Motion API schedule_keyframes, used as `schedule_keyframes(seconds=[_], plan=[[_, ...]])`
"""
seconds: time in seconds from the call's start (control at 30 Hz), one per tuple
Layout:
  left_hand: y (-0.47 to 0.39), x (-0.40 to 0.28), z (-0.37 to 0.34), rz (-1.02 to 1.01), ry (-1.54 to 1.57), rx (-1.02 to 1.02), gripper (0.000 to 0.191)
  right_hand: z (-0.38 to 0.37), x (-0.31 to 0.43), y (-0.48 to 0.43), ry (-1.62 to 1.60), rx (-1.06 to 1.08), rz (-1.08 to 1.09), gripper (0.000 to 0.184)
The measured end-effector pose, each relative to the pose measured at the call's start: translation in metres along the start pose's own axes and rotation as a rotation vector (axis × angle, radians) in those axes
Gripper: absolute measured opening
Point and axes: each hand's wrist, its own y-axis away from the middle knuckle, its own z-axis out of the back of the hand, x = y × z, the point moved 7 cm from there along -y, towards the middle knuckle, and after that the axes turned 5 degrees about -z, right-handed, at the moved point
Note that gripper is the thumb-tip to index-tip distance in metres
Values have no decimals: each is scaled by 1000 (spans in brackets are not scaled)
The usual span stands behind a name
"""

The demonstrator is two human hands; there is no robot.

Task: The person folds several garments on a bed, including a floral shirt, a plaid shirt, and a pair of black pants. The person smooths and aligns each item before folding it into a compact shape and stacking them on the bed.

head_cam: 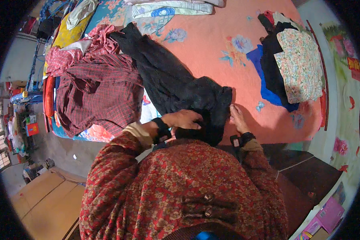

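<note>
A black garment (171, 75), apparently trousers, stretches diagonally over the bed from the upper left to the near edge before me. My left hand (184, 119) lies on its near part, fingers curled into the dark cloth. At the garment's right edge is my right hand (239, 119), its fingertips against the fabric; whether they pinch it is unclear. Each wrist wears a black band. Left of the black garment lies a crumpled dark red plaid shirt (103, 90), with a pink checked cloth (66, 58) beyond it.
A floral-patterned garment (300, 66) tops a clothes pile at the bed's right side, with black and blue cloth (265, 84) under it. Folded pale bedding (171, 10) sits at the far end of the coral flowered bed cover (207, 51). A yellow cloth (69, 34) lies far left.
</note>
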Motion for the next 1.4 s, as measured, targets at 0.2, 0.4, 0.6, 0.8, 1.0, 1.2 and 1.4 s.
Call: schedule_keyframes(seconds=[0.2, 0.4, 0.6, 0.8, 1.0, 1.2, 1.4], plan=[[51, 24, 35, 343, -53, -800, 39, -38, 18, 49, -161, 164, 11, 64], [26, 20, 4, 492, -333, -464, 52, -63, 29, 29, -88, 103, 183, 51], [99, 36, 16, 383, -171, -1014, 27, -9, 51, 35, -26, -72, 415, 32], [173, 104, -36, 529, 607, -1453, 16, 33, 39, 41, -103, -286, 354, 35], [173, 83, -50, 526, 528, -1505, 28, 27, 18, 27, 369, -329, 327, 38], [115, -1, -11, 483, -429, -1104, 85, 15, 24, 38, -47, -360, 389, 34], [138, 59, -5, 727, -313, -964, 34, 10, 59, 48, -469, -100, 438, 33]])
